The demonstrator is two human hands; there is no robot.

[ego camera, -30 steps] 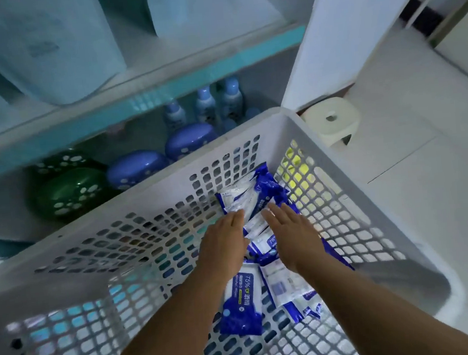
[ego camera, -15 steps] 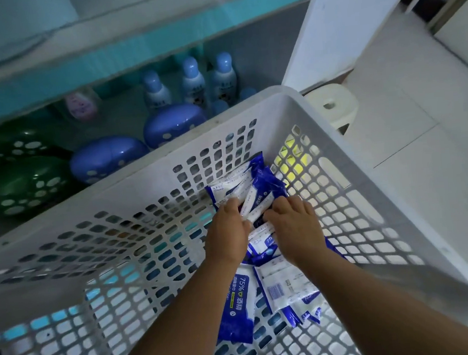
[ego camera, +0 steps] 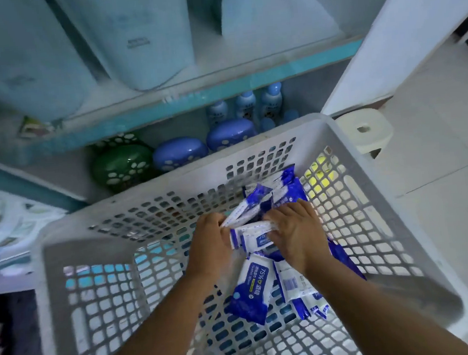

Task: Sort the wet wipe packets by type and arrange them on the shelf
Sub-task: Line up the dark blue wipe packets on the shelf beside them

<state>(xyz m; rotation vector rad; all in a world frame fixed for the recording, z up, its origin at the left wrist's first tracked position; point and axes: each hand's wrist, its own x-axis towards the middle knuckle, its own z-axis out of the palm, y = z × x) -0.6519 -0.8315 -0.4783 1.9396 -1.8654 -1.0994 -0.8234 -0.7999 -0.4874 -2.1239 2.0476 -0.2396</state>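
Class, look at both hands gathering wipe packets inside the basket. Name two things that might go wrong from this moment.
1. The left hand and right hand pinch several blue-and-white wet wipe packets as one loose bundle; some may slip back when lifted.
2. More packets lie under the wrists in the white perforated basket, so they may get left behind or mixed by type.

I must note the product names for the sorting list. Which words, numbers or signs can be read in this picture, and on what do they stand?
"75%" with two Chinese characters beside it: on the blue and white packet lying in the white basket.
Smaller print under it: too blurred to read.
Barcode label on the neighbouring white packet: unreadable.
Packets held between left hand and right hand: print too blurred.
Dark mark on the pale blue packs on the upper shelf: unreadable.
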